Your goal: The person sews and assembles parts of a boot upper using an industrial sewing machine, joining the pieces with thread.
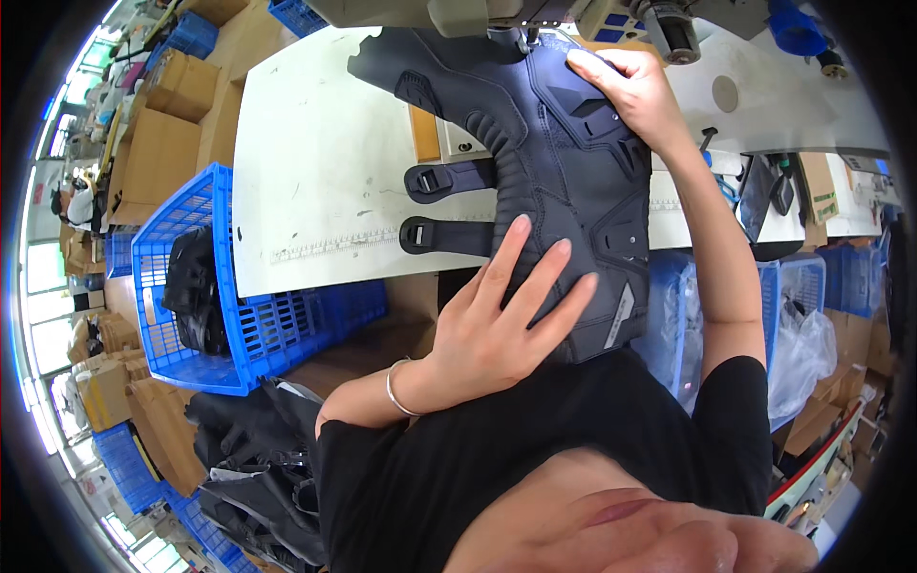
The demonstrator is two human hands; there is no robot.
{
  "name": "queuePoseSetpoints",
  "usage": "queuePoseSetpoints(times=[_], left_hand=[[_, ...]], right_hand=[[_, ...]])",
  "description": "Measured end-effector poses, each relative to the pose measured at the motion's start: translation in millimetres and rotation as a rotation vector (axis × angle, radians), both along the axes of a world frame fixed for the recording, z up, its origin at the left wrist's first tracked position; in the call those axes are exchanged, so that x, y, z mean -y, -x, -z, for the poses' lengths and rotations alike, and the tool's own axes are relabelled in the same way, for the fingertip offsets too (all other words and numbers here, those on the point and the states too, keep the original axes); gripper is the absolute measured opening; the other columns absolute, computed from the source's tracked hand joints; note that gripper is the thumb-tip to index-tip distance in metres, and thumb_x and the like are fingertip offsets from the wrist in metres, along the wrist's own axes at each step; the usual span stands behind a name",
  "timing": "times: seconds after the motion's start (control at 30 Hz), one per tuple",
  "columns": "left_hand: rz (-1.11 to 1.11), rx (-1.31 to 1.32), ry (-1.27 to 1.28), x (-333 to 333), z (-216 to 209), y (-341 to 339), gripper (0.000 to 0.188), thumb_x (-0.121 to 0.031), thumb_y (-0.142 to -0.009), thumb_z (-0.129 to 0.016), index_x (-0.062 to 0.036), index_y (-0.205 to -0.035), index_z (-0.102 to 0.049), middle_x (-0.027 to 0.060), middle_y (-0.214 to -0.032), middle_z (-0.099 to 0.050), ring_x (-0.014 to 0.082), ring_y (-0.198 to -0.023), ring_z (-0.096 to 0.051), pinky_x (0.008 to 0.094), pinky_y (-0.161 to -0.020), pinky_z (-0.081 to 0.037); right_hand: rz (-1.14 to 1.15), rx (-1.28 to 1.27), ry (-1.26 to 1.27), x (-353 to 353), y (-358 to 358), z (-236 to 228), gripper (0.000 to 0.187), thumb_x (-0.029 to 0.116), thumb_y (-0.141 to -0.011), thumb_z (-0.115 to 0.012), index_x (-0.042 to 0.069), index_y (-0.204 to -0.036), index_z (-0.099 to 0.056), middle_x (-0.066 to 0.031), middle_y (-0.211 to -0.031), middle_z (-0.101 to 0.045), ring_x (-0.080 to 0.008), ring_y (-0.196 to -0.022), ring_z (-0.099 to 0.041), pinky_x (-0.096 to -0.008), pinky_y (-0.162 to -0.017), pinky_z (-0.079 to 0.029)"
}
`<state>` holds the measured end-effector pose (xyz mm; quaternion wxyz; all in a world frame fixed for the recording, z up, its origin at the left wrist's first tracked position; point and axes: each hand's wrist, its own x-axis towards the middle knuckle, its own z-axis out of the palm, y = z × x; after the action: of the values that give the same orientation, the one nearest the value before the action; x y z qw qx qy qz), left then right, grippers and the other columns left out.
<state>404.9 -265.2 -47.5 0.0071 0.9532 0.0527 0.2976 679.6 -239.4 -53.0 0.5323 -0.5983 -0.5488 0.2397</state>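
A white worktable (pixel 315 143) fills the upper middle of the frame, with a ruler strip along its near edge. Across its right part lies a large dark boot piece (pixel 564 181), padded and ribbed, running from the top centre down toward the lower middle, where it hangs past the table edge. Two black straps (pixel 449 205) with buckles stick out from its left side. At the top centre, a sewing machine (pixel 497 14) sits over the upper end of the boot piece. A blue plastic crate (pixel 239 334) stands at the left of the frame beside the table, holding dark material. Cardboard boxes (pixel 162 124) sit in the upper left. The left hand (pixel 497 325), with a silver bracelet (pixel 396 387) at the wrist, lies flat with fingers spread on the lower end of the boot piece. The right hand (pixel 630 91), in the upper right, presses its fingers on the upper end near the machine.
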Motion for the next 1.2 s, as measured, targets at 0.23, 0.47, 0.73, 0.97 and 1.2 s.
queuePoseSetpoints(times=[0.23, 0.47, 0.73, 0.97, 1.2], left_hand=[[-0.036, 0.058, 0.046, 6, 0, -7, 0.028, -0.005, -0.074, -0.059, -0.0141, -0.098, -0.07, 0.012, -0.109, -0.062, 0.0388, -0.106, -0.058, 0.0232, -0.053, -0.049], [-0.04, 0.01, 0.024, 6, -7, -11, 0.031, -0.003, -0.073, -0.058, -0.0135, -0.1, -0.069, 0.0125, -0.111, -0.062, 0.039, -0.107, -0.057, 0.0226, -0.054, -0.049], [-0.038, 0.022, 0.072, -8, -20, -10, 0.03, -0.004, -0.074, -0.057, -0.013, -0.101, -0.067, 0.012, -0.114, -0.06, 0.0371, -0.108, -0.057, 0.0202, -0.048, -0.045], [-0.005, -0.023, 0.132, -20, -28, 1, 0.038, -0.001, -0.07, -0.055, -0.0147, -0.104, -0.067, 0.011, -0.117, -0.059, 0.0357, -0.112, -0.055, 0.0207, -0.048, -0.045], [-0.004, -0.106, 0.264, -33, -48, 5, 0.039, -0.002, -0.064, -0.062, -0.013, -0.101, -0.069, 0.0115, -0.115, -0.06, 0.0362, -0.112, -0.055, 0.0336, -0.072, -0.056]], right_hand=[[0.019, 0.016, -0.055, -6, -2, 3, 0.026, 0.019, -0.085, -0.065, -0.002, -0.1, -0.067, -0.0038, -0.081, -0.068, -0.0046, -0.07, -0.055, -0.02, -0.065, -0.044], [0.04, 0.061, -0.04, -9, -7, 8, 0.024, 0.022, -0.086, -0.062, 0.002, -0.097, -0.069, -0.0012, -0.06, -0.058, -0.0043, -0.053, -0.045, -0.0231, -0.05, -0.036], [0.103, 0.191, -0.062, -10, -12, -1, 0.026, 0.022, -0.081, -0.068, -0.003, -0.08, -0.064, -0.0082, -0.058, -0.055, -0.0122, -0.055, -0.049, -0.0275, -0.054, -0.039], [0.234, 0.186, 0.102, -12, -5, -2, 0.03, 0.025, -0.076, -0.072, -0.003, -0.086, -0.063, -0.0129, -0.074, -0.063, -0.0178, -0.064, -0.056, -0.0314, -0.064, -0.046], [0.044, -0.152, 0.018, -16, -21, 17, 0.023, 0.011, -0.077, -0.067, 0.001, -0.097, -0.063, -0.0089, -0.086, -0.067, -0.014, -0.074, -0.061, -0.0275, -0.069, -0.048]])
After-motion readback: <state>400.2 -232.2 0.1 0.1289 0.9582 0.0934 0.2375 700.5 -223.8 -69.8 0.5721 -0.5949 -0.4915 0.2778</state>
